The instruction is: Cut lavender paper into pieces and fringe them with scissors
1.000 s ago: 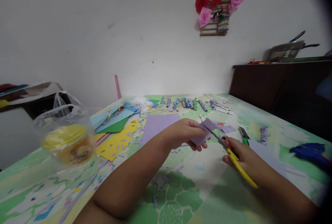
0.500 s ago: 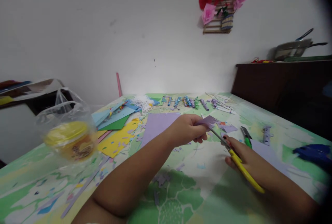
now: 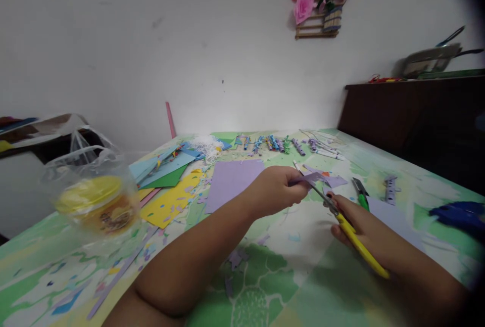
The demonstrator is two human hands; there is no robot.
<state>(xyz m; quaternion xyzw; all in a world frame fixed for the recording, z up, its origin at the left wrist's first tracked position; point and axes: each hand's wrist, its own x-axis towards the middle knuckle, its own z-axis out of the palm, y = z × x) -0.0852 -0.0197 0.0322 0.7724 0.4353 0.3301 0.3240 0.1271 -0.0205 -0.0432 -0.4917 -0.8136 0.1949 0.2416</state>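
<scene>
My left hand [image 3: 275, 189] pinches a small piece of purple paper [image 3: 311, 178] above the table. My right hand [image 3: 354, 228] grips yellow-handled scissors [image 3: 341, 221], whose blades reach up into the edge of that paper piece. Both hands hover over the green patterned table cover [image 3: 265, 276]. A large purple paper sheet [image 3: 231, 178] lies flat just beyond my left hand.
Coloured paper sheets [image 3: 166, 185] and scraps litter the left middle. A yellow-lidded jar in a clear plastic bag [image 3: 96, 205] stands at the left. Rolled paper pieces [image 3: 276, 144] line the far edge. A green cutter [image 3: 359, 193] and blue object [image 3: 456, 215] lie right. A dark cabinet [image 3: 413, 114] stands beyond.
My left hand has turned the purple piece flatter, so it shows edge-on, and the scissors have stayed at its edge. The view has tilted slightly downward.
</scene>
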